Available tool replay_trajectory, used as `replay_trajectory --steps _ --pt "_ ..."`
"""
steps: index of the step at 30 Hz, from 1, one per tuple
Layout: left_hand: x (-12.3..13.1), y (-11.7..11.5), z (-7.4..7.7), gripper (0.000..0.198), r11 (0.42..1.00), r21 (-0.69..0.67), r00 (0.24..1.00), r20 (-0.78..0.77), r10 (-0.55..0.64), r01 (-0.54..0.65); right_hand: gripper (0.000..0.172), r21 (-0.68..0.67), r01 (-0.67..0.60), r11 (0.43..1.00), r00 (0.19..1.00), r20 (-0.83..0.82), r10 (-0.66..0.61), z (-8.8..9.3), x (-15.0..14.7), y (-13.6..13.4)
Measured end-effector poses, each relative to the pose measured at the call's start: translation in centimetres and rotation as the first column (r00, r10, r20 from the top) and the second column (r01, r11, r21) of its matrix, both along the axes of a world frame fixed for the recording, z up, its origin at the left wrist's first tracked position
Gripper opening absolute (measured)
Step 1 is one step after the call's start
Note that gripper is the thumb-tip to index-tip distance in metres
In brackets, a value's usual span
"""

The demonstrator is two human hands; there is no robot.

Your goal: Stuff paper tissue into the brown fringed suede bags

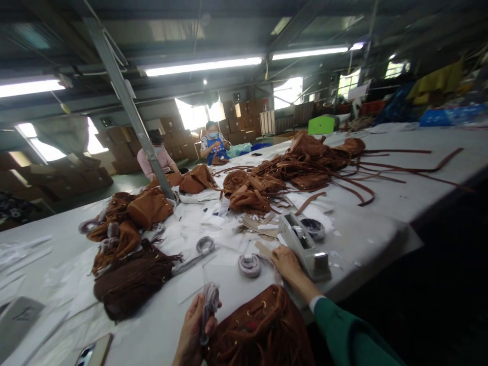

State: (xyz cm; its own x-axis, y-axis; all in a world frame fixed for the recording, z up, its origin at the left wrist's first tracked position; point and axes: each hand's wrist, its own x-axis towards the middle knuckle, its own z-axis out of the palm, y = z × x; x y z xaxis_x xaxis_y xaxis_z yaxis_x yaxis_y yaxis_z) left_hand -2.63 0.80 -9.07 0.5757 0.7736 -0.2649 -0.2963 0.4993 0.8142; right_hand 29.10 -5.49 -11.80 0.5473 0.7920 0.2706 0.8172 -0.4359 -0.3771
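Note:
A brown fringed leather bag (pixel 263 328) lies at the table's near edge in front of me. My left hand (pixel 194 328) is closed round a bundle of grey wrapped strap (pixel 209 305) just left of that bag. My right hand (pixel 285 262), in a green sleeve, reaches forward and rests on the white table (pixel 381 203) beside a grey tape dispenser (pixel 305 244). Its fingers are curled at some small pieces of paper; what they hold, if anything, I cannot make out. A grey coiled strap (pixel 249 265) lies just left of that hand.
A dark brown fringed bag (pixel 131 279) and several tan bags (pixel 148 208) lie to the left. A heap of tan bags and long straps (pixel 305 165) lies further back. Two people sit at the far end. A phone (pixel 95 351) lies near the front edge.

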Motion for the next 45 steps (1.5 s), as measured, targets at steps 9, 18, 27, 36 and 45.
replay_trajectory --steps 9,18,27,36,45 --pt "0.0 0.0 -0.1 0.06 0.997 0.072 1.0 -0.022 -0.007 0.009 0.018 0.09 0.098 0.991 0.995 -0.002 -0.098 -0.3 -0.6 -0.4" --pt "0.0 0.2 -0.4 0.058 0.995 0.093 0.999 -0.039 -0.02 0.024 0.014 0.094 0.078 0.993 0.996 0.044 -0.083 0.6 -0.5 -1.0" --pt "0.3 0.0 -0.4 0.058 0.995 0.093 0.999 -0.04 0.028 -0.025 0.024 0.128 0.008 0.992 0.997 0.074 -0.017 1.9 -0.7 -2.2" --pt "0.1 -0.1 -0.7 0.055 0.992 0.125 0.999 -0.044 0.027 -0.021 0.019 0.226 0.068 0.972 0.997 0.009 -0.072 1.4 -0.8 -2.3" --pt "0.1 0.3 -1.3 0.059 0.993 0.116 0.995 -0.087 0.047 -0.037 0.026 0.287 0.064 0.956 0.998 -0.037 -0.055 0.8 -0.4 -1.6"
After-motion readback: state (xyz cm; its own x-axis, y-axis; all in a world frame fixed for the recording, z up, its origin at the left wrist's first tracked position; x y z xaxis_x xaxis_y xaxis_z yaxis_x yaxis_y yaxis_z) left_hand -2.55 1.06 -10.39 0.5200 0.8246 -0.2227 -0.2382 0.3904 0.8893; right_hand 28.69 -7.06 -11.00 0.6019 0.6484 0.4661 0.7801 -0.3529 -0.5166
